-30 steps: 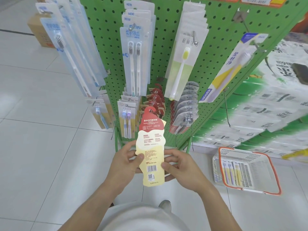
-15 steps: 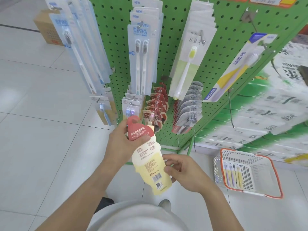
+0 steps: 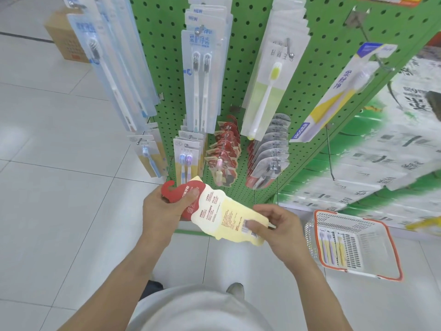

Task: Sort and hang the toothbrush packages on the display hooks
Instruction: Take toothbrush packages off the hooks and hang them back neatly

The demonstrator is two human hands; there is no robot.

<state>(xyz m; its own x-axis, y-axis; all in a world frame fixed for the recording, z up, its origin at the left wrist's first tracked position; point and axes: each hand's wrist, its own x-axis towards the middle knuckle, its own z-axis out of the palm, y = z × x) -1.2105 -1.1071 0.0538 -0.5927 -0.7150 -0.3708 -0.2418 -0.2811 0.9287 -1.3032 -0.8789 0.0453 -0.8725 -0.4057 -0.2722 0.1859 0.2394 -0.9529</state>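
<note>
I hold a red-and-cream toothbrush package (image 3: 222, 212) with its printed back facing me, tilted so its red hook end points left. My left hand (image 3: 164, 209) grips the red top, thumb across the front. My right hand (image 3: 278, 226) pinches the cream bottom end near the barcode. Just above hangs a row of matching red packages (image 3: 224, 149) on a low hook of the green pegboard (image 3: 241, 75).
Other toothbrush packs hang around: blue ones (image 3: 114, 68) at left, twin-brush packs (image 3: 202, 75) in the centre, a yellow-green brush (image 3: 269, 87), grey packs (image 3: 269, 149). A white and orange basket (image 3: 353, 244) with several packages sits on the floor at right. A cardboard box (image 3: 64, 39) stands far left.
The package tipped from upright to nearly sideways. My left hand moved up from its middle to the red top, and my right hand shifted to the bottom end.
</note>
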